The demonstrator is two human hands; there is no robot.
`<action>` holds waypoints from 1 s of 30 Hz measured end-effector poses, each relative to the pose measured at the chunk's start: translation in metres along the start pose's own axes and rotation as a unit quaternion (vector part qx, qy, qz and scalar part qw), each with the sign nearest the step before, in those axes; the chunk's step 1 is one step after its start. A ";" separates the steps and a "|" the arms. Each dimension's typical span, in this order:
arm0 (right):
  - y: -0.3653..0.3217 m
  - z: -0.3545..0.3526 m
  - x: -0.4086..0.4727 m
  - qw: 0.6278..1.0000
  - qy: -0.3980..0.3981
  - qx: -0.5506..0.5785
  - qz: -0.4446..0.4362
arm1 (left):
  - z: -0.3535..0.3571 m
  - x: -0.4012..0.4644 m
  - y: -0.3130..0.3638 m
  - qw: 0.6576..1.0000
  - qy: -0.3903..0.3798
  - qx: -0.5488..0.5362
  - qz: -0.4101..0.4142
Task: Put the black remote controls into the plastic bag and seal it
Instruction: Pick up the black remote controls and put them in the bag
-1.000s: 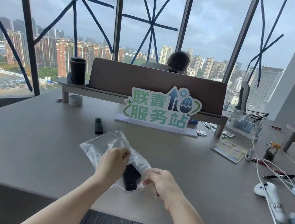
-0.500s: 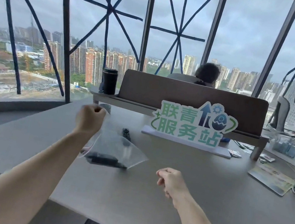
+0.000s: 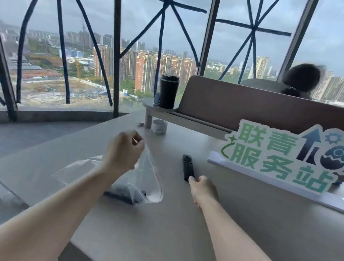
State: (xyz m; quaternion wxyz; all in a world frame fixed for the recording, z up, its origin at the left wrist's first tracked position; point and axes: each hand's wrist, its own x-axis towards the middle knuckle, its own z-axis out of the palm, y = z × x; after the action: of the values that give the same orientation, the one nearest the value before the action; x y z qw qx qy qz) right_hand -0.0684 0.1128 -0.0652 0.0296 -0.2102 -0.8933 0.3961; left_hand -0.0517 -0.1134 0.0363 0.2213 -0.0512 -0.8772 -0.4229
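Observation:
My left hand pinches the top edge of a clear plastic bag with a red seal line and holds it up off the grey table. One black remote control lies in the bottom of the bag, which rests on the table. A second black remote control lies flat on the table to the right of the bag. My right hand reaches it, fingertips touching its near end; whether the fingers grip it cannot be told.
A green-lettered sign on a white base stands just right of the loose remote. A black tumbler sits on a low shelf in front of a brown partition. A small white cup stands below. A person sits behind the partition.
My left hand has lifted the bag by its top edge, with one remote inside. My right hand has left the bag and moved forward to the second remote. The view has swung left.

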 end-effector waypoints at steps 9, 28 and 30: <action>-0.009 0.025 0.047 0.988 0.070 -0.135 0.029 | 0.030 -0.026 -0.035 0.995 -0.049 0.084 0.031; 0.013 -0.071 -0.112 0.925 -0.303 0.229 -0.018 | 0.021 -0.065 -0.001 0.996 -0.036 0.087 -0.003; -0.006 -0.042 -0.113 0.925 -0.287 0.247 -0.013 | 0.018 -0.073 0.005 0.996 -0.041 0.085 0.002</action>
State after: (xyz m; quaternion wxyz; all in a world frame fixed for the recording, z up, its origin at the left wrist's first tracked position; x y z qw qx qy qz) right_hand 0.0415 0.0934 -0.0199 -0.1715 -0.0618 -0.7400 0.6475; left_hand 0.0089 -0.0898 -0.0013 0.1897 -0.0516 -0.9182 -0.3438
